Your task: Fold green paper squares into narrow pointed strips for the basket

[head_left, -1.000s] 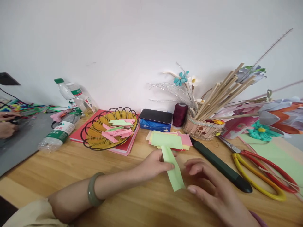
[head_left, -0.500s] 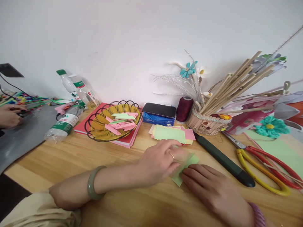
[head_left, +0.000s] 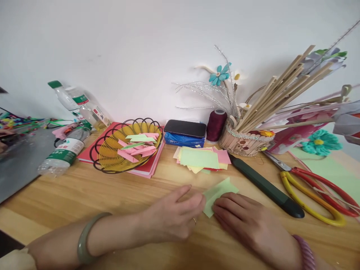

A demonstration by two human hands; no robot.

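A light green slip of paper (head_left: 220, 189) lies on the wooden table, with a crease along it. My right hand (head_left: 250, 221) holds it, fingers together over its lower right part; the fingertips' underside is hidden. Beside the slip's left edge is my left hand (head_left: 176, 213), its thumb raised apart from loosely bent fingers, and nothing shows in it. Just beyond the slip sits a pile of green, yellow and pink paper slips (head_left: 199, 157). Folded pink and green paper strips (head_left: 139, 146) rest in a yellow woven basket (head_left: 108, 153) farther left.
A dark green cutter-like tool (head_left: 266, 185) and scissors (head_left: 312, 187) lie to the right. Behind stand a blue packet (head_left: 184, 140) with a phone (head_left: 185, 128) on it, a maroon thread spool (head_left: 216, 125) and a stick-filled holder (head_left: 244, 144). Bottles (head_left: 63, 153) are at left.
My left hand has drawn back left and toward me from over the green slip, uncovering more of it. My right hand stays on the slip. The view has shifted slightly.
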